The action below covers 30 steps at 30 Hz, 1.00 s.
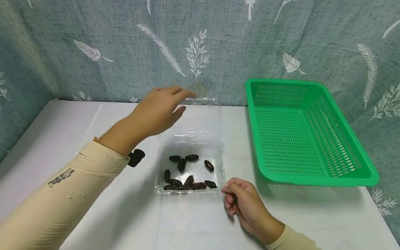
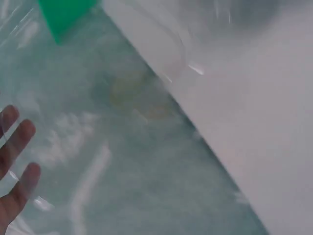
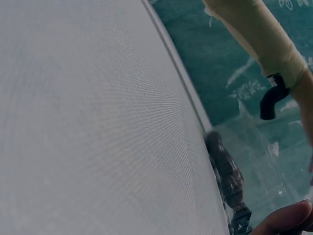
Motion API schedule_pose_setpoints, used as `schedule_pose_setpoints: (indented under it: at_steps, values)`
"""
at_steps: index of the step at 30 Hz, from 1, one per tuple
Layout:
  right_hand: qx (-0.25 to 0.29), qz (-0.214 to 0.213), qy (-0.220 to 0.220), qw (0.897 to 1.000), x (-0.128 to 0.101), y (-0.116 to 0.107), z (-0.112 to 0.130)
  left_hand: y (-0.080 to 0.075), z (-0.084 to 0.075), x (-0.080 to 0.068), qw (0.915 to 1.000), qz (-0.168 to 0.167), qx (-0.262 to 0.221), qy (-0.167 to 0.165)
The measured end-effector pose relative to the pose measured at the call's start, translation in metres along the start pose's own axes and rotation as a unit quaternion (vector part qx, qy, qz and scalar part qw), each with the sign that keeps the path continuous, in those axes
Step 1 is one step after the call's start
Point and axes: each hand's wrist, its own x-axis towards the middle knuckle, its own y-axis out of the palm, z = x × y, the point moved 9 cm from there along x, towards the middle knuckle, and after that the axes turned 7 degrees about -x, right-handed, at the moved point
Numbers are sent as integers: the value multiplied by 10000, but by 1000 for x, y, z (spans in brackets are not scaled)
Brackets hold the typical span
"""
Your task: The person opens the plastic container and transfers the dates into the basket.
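A clear plastic clamshell box (image 1: 161, 159) sits mid-table with its lid (image 1: 204, 117) standing open behind it. Several dark dates (image 1: 188, 181) lie inside; the right wrist view shows the dates (image 3: 228, 177) through the clear wall. My left hand (image 1: 162, 109) reaches over the box with straight fingers, the tips touching the lid's top edge. In the left wrist view its fingers (image 2: 17, 142) show spread behind clear plastic. My right hand (image 1: 239, 202) is curled at the box's front right corner, thumb and forefinger pinching the rim; a fingertip (image 3: 288, 220) shows there.
A green slotted basket (image 1: 323, 179) stands to the right of the box, holding nothing, one end raised against the leaf-patterned cloth backdrop (image 1: 86, 31). The white table (image 1: 177, 226) runs to that cloth at the back and both sides.
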Motion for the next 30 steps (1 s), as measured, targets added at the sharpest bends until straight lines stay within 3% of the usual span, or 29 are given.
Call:
schedule_pose_setpoints:
  at_steps: [4, 8, 12, 16, 20, 30]
  values:
    - [-14, 49, 1, 10000, 0, 1, 1, 11, 42, -6, 9978, 299, -192, -552]
    - [-49, 98, -30, 9999, -1, 3, 2, 23, 76, -17, 9931, 379, -502, -986]
    - [-82, 123, -26, 9999, -1, 4, 1, 47, 97, -32, 9755, 704, -1542, -1401]
    - [-125, 109, 25, 9999, -2, 3, -2, 74, 101, -51, 9544, 955, -2342, -1587]
    - [-161, 83, 23, 9998, -3, 3, -2, 83, 96, -71, 9522, 603, -2536, -1595]
    - [-124, 41, 2, 9999, -4, 5, -1, 80, 85, -118, 9351, -71, -2738, -2247]
